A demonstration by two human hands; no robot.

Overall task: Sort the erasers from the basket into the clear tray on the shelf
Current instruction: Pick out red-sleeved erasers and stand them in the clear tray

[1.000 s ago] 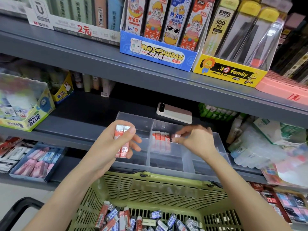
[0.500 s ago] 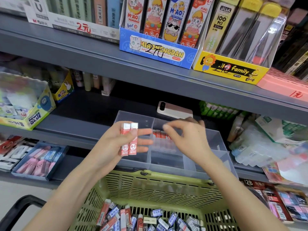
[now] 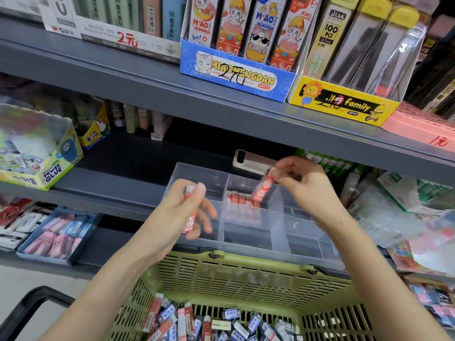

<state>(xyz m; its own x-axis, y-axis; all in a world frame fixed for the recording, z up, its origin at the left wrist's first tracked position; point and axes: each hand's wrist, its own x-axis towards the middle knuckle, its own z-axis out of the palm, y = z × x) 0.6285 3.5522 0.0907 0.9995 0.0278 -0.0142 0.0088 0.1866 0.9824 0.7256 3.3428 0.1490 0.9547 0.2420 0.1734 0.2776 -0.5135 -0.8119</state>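
Left hand: the left hand [image 3: 177, 217] has its fingers curled round one long red eraser [image 3: 190, 210], held upright just in front of the tray's left part.
Basket: the green plastic basket [image 3: 246, 274] sits below, with lots of red and blue erasers [image 3: 197, 321] in it.
Tray: the clear plastic tray [image 3: 305, 239] is on the grey metal shelf [image 3: 123, 183]. A row of red erasers [image 3: 242, 200] stands in its middle part.
Right hand: the right hand [image 3: 302, 190] pinches a second red eraser [image 3: 264, 187], tilted, just above that row.
What changed: a moment ago the left hand held two erasers and the right held none. Now the right has taken one.
What it means: this eraser looks about to join the row. One more waits, and the basket is far from done.
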